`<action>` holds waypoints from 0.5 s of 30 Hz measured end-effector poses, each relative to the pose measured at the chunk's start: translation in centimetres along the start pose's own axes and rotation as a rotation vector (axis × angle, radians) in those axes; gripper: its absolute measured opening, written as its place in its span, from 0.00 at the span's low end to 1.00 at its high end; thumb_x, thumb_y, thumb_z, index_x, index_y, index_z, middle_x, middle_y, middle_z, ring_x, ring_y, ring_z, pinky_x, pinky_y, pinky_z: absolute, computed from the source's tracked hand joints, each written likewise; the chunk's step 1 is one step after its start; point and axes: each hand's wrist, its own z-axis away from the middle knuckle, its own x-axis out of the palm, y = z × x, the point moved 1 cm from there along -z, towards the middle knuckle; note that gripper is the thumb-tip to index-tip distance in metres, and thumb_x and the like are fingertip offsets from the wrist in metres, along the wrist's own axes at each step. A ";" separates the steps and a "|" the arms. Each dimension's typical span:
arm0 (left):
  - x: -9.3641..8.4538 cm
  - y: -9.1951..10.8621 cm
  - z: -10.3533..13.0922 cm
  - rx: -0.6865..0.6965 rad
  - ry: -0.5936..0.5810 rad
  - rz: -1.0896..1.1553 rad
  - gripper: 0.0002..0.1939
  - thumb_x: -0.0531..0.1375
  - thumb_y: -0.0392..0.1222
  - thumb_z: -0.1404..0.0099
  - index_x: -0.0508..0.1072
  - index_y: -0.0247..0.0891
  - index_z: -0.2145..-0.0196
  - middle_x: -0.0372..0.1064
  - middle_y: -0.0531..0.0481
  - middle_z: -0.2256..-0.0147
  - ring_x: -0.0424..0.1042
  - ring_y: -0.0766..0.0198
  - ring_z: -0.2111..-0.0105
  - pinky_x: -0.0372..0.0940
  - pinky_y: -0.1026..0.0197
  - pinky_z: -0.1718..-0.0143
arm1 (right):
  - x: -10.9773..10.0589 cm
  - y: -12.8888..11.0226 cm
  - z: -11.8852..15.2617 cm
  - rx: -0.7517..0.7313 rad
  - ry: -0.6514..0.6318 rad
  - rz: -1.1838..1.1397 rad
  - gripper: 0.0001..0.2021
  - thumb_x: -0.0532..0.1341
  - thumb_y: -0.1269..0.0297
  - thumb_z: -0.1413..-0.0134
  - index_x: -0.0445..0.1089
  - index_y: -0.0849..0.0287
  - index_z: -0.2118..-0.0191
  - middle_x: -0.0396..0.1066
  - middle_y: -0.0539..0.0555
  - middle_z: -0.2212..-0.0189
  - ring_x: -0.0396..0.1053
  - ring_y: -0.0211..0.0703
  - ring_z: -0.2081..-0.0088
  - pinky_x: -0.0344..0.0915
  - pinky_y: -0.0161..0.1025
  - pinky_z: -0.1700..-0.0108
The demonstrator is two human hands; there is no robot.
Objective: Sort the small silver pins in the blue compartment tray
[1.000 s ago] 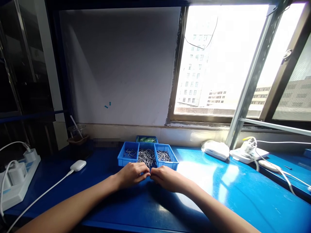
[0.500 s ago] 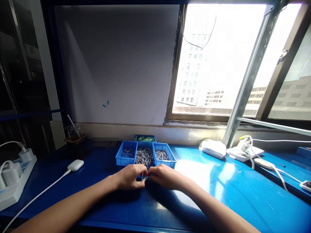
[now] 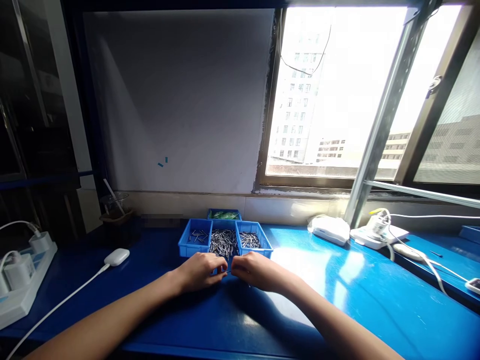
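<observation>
My left hand (image 3: 205, 271) is closed in a pinch just in front of the bins. Facing it, my right hand (image 3: 255, 270) is closed too, its fingertips a small gap away. A thin metal pin (image 3: 229, 271) bridges that gap, gripped at both ends; its exact shape is too small to make out. Behind the hands lies a heap of loose metal pins (image 3: 224, 242). It is flanked by a left blue bin (image 3: 194, 249) with a few pins inside and a right blue bin (image 3: 265, 242) holding many more.
A further blue bin (image 3: 224, 210) with green contents stands against the wall. On the blue table (image 3: 180, 325) lie a white earbud case (image 3: 117, 257) on a cable, a power strip (image 3: 28, 285) at left, and a white wrapped bundle (image 3: 330, 229) at right. A cup (image 3: 115, 205) stands back left.
My fingertips have drawn slightly apart, and the thin pin now shows between them. The right hand has shifted a little to the right. The bins look unchanged.
</observation>
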 end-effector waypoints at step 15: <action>-0.2 0.4 0.0 -0.065 0.021 0.033 0.02 0.59 0.34 0.42 0.70 0.37 0.68 0.69 0.53 0.71 0.67 0.66 0.72 0.60 0.66 0.69 | 0.3 0.1 -0.1 -0.011 -0.010 0.013 0.10 0.53 0.65 0.38 0.70 0.59 0.66 0.72 0.52 0.73 0.67 0.39 0.73 0.57 0.33 0.71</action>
